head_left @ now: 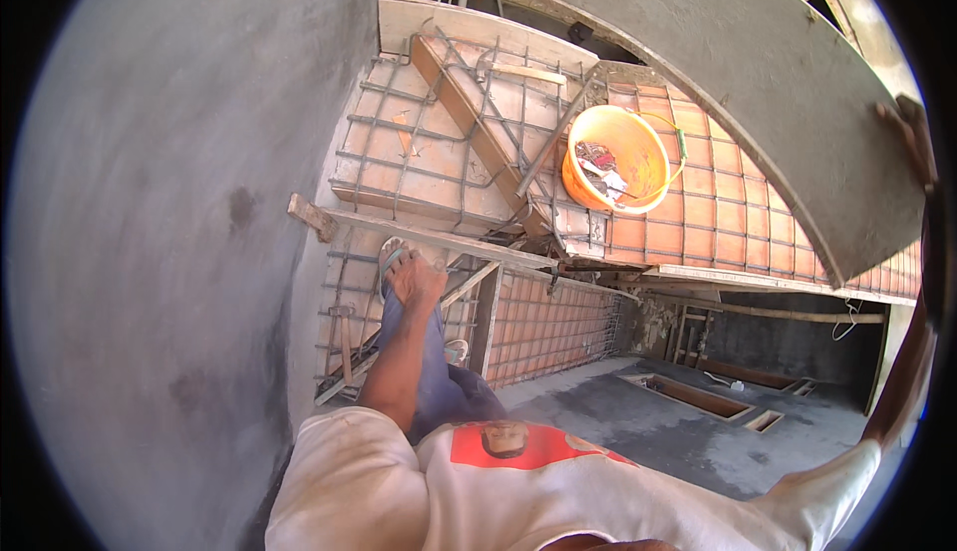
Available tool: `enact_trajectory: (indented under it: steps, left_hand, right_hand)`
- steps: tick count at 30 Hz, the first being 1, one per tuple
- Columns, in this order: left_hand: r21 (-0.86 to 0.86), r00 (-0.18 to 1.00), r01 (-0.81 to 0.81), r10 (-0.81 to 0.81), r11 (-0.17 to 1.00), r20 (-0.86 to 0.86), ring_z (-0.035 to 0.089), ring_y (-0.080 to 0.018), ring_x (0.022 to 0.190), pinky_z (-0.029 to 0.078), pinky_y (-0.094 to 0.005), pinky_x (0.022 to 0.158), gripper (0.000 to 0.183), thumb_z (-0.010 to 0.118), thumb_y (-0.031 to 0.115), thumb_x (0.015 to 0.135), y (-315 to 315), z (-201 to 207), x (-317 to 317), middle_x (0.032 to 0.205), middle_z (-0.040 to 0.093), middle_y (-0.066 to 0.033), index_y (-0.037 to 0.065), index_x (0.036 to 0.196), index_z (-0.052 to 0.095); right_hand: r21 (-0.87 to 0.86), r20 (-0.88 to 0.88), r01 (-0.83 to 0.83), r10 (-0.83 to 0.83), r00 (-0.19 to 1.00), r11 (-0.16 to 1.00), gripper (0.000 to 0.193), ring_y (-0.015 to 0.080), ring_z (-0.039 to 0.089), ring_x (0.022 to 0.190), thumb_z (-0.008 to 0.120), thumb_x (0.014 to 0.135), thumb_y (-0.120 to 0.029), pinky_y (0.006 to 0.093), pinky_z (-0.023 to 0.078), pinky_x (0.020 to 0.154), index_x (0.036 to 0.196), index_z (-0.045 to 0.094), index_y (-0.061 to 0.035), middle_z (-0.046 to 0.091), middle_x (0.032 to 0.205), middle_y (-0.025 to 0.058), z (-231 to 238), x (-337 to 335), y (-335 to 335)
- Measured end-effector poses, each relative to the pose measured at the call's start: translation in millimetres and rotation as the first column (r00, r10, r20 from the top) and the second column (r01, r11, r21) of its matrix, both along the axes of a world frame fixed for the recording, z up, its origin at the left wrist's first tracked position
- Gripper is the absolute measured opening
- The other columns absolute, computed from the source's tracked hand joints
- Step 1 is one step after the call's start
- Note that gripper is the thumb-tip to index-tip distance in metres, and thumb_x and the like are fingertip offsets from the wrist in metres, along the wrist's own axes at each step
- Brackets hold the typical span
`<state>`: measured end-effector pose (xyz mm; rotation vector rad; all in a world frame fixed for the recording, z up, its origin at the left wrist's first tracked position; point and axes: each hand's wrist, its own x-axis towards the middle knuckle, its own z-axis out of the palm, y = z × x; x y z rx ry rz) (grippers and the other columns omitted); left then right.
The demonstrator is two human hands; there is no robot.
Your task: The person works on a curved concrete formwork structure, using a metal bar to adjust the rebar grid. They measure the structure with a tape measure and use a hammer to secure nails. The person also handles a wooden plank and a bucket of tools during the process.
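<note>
My left hand [417, 278] is low over my sandalled foot [391, 250], near a wooden plank [439, 238]. Its fingers look curled; what they hold, if anything, I cannot make out. At the far right, my raised right hand [909, 140] grips the edge of a large grey board [738, 72], with fingers on its face. The board stands tilted over the rebar mesh [713, 177]. An orange bucket [646, 152] with scraps inside sits on the mesh, left of the board.
A hammer [528, 73] lies on the upper mesh, and another hammer [345, 344] lies below left. A wooden beam [469, 127] crosses the mesh diagonally. The grey wall [189, 222] rises at left. Below right, the lower floor [598, 401] has a rectangular opening [688, 397].
</note>
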<state>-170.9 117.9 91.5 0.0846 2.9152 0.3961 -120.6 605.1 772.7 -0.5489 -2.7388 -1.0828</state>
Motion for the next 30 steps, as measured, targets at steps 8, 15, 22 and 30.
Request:
enact_trajectory:
  steps: [8,15,22,30]
  left_hand:
    - [0.689,0.643,-0.716,-0.494,-0.116,0.585,0.039,-0.0398,0.15,0.03,-0.0655,0.12,0.113,0.049,0.081,0.095,145,33,-100,0.166,0.033,-0.0261,-0.002,0.165,0.017]
    - [0.504,0.5,-0.855,-0.441,-0.118,0.745,0.039,-0.0382,0.15,0.032,-0.0634,0.12,0.095,0.051,0.071,0.1,182,-40,-122,0.164,0.037,-0.0212,0.007,0.165,0.024]
    - [0.625,0.604,-0.781,-0.272,-0.016,0.749,0.059,-0.0311,0.127,0.049,-0.0466,0.105,0.075,0.067,0.055,0.1,174,-141,-213,0.142,0.06,-0.0159,0.002,0.15,0.051]
    - [0.568,0.562,-0.823,-0.185,-0.023,0.806,0.064,-0.0259,0.114,0.051,-0.0448,0.1,0.059,0.064,0.052,0.103,207,-191,-311,0.129,0.067,-0.0091,0.005,0.139,0.06]
  right_hand:
    - [-0.473,-0.122,0.16,-0.244,0.962,0.867,0.045,0.0191,0.056,0.08,0.088,0.088,-0.035,0.0348,0.046,0.07,0.096,0.069,0.0053,0.064,0.086,0.0087,-125,126,-88]
    - [-0.664,-0.192,-0.171,0.055,0.98,0.728,0.029,0.0378,0.051,0.061,0.083,0.086,-0.014,0.0495,0.04,0.055,0.078,0.057,-0.0019,0.047,0.075,0.0157,-352,164,-186]
    - [-0.801,-0.295,-0.182,-0.111,0.949,0.571,0.02,0.035,0.054,0.065,0.082,0.085,-0.009,0.0465,0.042,0.058,0.087,0.062,-0.0046,0.051,0.078,0.0125,-528,146,-224]
    - [-0.778,-0.279,-0.16,-0.107,0.954,0.607,0.021,0.0344,0.053,0.067,0.083,0.082,-0.007,0.0461,0.041,0.06,0.091,0.064,-0.004,0.055,0.081,0.012,-629,47,-203]
